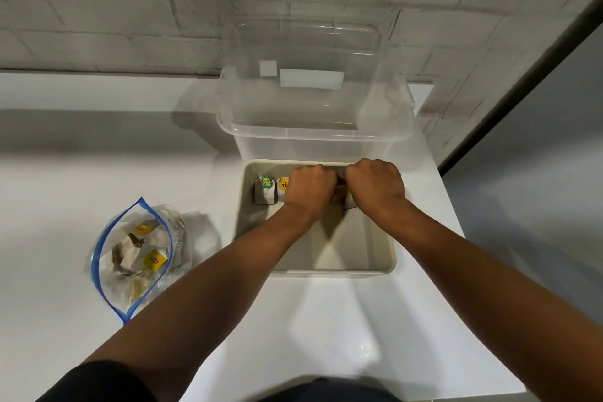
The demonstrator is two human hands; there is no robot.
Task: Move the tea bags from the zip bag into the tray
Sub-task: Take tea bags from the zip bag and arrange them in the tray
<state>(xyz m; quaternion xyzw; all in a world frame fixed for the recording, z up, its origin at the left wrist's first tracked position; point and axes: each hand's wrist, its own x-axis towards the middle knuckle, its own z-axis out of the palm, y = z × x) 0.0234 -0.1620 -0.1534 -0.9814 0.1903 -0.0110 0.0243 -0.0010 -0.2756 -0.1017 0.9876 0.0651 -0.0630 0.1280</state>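
White bench (326, 320) against painted brick wall (130, 10). Beige tray (378, 258) by clear bin (313, 134). Tea bags (265, 190) stand upright in a row along tray's far wall, tags up; one tag reads "TE". Left hand (310, 188) and right hand (375, 184) knuckles-up over row, fingers curled down; clamped or not, cannot tell. Zip bag (137, 258) left, mouth open, yellow-tagged bags inside.

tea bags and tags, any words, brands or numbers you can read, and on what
"TE": on the yellow tag in the beige tray, cut off by the left hand.
Green round logo on the green-and-white tag: too small to read.
Red logo on the yellow tag in the clear zip bag: blurred.
White stickers on the clear plastic bin: blank.
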